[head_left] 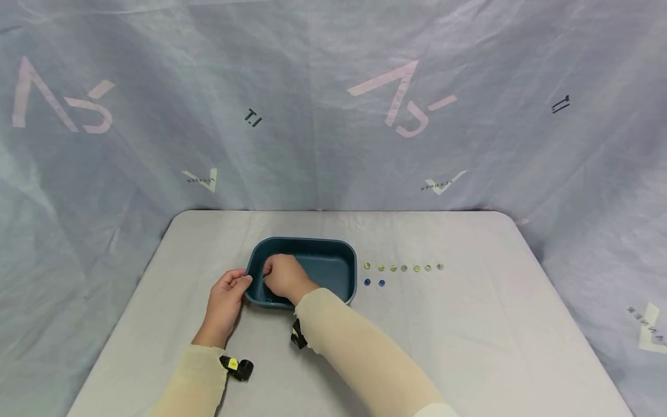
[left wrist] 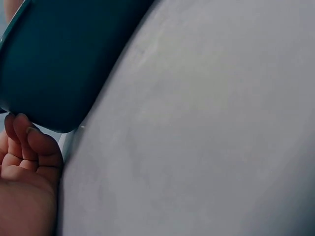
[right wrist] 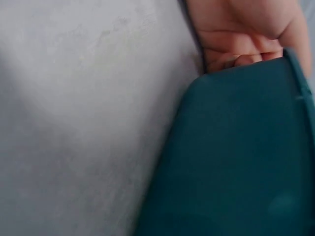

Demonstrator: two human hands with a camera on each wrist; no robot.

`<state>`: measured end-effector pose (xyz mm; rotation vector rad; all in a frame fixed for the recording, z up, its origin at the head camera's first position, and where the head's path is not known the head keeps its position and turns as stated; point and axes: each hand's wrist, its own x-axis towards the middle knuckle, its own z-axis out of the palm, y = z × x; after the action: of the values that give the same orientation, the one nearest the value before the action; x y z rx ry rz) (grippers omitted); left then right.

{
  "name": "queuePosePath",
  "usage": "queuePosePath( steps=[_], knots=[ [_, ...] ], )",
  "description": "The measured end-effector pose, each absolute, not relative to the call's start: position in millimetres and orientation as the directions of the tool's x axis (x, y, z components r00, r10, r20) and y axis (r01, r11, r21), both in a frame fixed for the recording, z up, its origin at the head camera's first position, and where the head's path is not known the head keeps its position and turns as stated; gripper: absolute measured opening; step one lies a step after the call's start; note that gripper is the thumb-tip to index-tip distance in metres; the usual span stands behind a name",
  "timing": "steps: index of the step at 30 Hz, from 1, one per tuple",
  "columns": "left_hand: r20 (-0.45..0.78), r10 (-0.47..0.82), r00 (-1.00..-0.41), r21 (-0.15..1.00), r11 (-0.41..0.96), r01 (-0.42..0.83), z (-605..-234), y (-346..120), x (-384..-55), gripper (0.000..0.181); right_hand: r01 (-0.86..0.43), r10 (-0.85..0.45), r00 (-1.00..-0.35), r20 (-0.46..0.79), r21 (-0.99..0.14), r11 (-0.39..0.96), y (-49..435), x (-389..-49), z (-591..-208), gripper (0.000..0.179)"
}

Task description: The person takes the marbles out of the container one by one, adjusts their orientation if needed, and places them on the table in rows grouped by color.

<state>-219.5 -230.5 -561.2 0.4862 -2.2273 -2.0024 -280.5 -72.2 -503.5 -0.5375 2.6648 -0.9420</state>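
Observation:
A dark teal rectangular tub (head_left: 328,272) stands on the table. My left hand (head_left: 225,298) grips its left end, thumb at the rim; in the left wrist view the fingers (left wrist: 42,147) curl against the outer wall. My right hand (head_left: 286,277) reaches down inside the tub's left part with its fingers bent. Its fingertips are mostly hidden, and I cannot tell whether they pinch anything. A tiny shiny piece (head_left: 268,300) shows at the tub's near left corner. Right of the tub lie a row of several yellowish clear glass marbles (head_left: 393,268) and two blue marbles (head_left: 382,283) nearer me.
A pale cloth covers the table (head_left: 495,336), and printed grey sheeting (head_left: 318,116) hangs behind and on both sides. Black wrist cameras are strapped under the left sleeve (head_left: 190,376) and the right sleeve (head_left: 359,341). The right forearm crosses over the tub's near edge.

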Motion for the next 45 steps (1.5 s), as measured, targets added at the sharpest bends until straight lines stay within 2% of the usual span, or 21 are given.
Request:
queuePosePath(
  steps=[7, 17, 23, 33, 39, 45],
  knots=[
    [-0.139, -0.306, -0.942, 0.982, 0.082, -0.172, -559, -233, -218, 0.032, -0.256, -0.457, -0.887, -0.073, -0.745, 0.616, -57, -270, -501, 0.001],
    [-0.146, -0.305, -0.941, 0.977, 0.106, -0.186, -557, -235, -219, 0.036, -0.132, -0.418, -0.906, -0.061, -0.899, 0.417, -27, -253, -488, 0.008],
    [-0.161, -0.309, -0.937, 0.973, 0.107, -0.203, -557, -235, -218, 0.036, -0.147, -0.402, -0.915, -0.013, -0.919, 0.365, -13, -241, -483, 0.013],
    [-0.145, -0.313, -0.939, 0.975, 0.117, -0.19, -556, -234, -217, 0.036, -0.189, -0.365, -0.929, 0.064, -0.929, 0.319, 7, -219, -483, 0.013],
    [-0.146, -0.313, -0.938, 0.976, 0.111, -0.189, -556, -233, -215, 0.035, -0.189, -0.363, -0.928, 0.08, -0.943, 0.275, 27, -214, -480, 0.01],
    [-0.138, -0.306, -0.942, 0.98, 0.096, -0.175, -558, -230, -216, 0.034, -0.177, -0.354, -0.932, 0.079, -0.951, 0.254, 56, -216, -482, 0.015]
  ],
)
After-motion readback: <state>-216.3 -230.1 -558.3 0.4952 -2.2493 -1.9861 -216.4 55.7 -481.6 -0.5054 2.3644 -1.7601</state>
